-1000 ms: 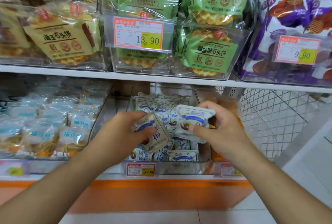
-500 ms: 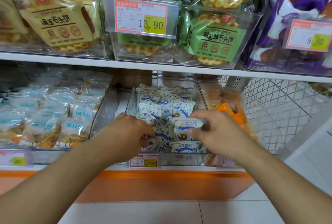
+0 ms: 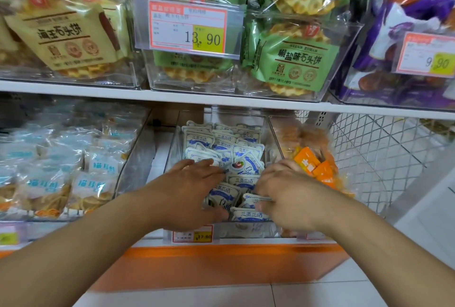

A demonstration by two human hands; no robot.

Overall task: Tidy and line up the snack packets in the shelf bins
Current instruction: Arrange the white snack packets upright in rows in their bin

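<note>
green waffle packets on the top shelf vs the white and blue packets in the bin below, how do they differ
The green waffle packets are large and stand upright; the white and blue packets are small and lie overlapping. Both hands touch only the white and blue ones; the green ones sit untouched. Both sit in clear bins.

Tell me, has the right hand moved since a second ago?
Yes. The right hand has dropped from above the clear bin of white-and-blue packets down into its front, nearer the price tag.

I see even, bright shop light with glare on the clear bin fronts (image 3: 283, 35); the pale packets (image 3: 49, 159) at left are blurred, and shelf lines bow at the edges.
</note>
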